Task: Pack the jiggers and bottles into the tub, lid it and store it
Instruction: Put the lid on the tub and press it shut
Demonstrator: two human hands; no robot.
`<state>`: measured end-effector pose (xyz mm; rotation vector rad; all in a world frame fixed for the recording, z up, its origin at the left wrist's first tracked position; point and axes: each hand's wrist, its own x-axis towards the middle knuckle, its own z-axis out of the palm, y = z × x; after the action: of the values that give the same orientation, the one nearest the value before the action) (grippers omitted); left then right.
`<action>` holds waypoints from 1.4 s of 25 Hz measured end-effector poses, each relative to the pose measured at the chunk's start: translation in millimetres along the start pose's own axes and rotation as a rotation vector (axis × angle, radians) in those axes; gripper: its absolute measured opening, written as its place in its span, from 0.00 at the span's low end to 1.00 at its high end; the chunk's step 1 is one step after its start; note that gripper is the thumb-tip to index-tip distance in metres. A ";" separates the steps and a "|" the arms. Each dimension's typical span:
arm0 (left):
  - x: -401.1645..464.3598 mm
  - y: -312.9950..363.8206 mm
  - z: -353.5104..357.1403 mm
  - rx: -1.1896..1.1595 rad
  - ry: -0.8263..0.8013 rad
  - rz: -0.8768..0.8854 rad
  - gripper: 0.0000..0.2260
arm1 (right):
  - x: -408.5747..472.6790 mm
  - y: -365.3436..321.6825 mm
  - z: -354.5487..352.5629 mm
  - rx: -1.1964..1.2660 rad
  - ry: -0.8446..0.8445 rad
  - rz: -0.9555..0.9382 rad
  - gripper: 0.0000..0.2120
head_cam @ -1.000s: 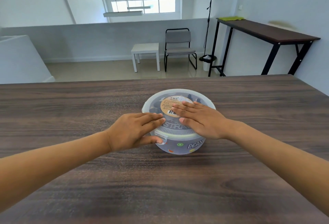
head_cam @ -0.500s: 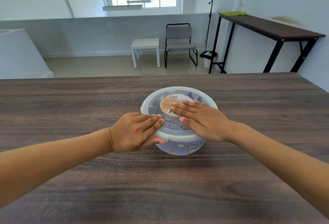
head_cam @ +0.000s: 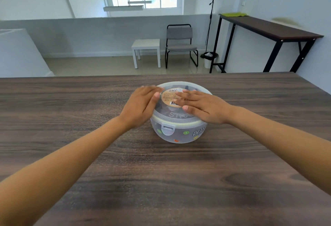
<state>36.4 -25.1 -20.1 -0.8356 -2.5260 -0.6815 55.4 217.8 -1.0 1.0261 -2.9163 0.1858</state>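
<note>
A round translucent tub [head_cam: 180, 134] with coloured dots and white lettering stands in the middle of the dark wooden table [head_cam: 161, 181]. Its clear lid [head_cam: 179, 116] sits on top, with a round tan label in the centre and a latch tab down at the near side. Dark shapes show dimly inside; I cannot tell them apart. My right hand [head_cam: 202, 106] lies flat on the lid with fingers spread. My left hand [head_cam: 141, 106] is at the lid's left edge, fingers together and slightly blurred, holding nothing.
Beyond the table's far edge the floor holds a small white side table [head_cam: 146, 50], a grey chair [head_cam: 180, 44] and a white bin [head_cam: 208, 60]. A tall dark console table [head_cam: 268, 30] with a green cloth stands along the right wall.
My left hand has left the near latch tab and moved up and back along the lid's left edge. The tab now shows folded down. My right hand stays flat on the lid.
</note>
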 end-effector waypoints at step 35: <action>34.1 -11.0 16.5 0.068 -0.491 -0.239 0.22 | -15.6 -80.7 67.4 -0.320 0.789 0.235 0.19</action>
<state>0.6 -8.6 -19.9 -0.7556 -3.1090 -0.5014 117.9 156.4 -61.2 0.4151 -2.2256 0.0935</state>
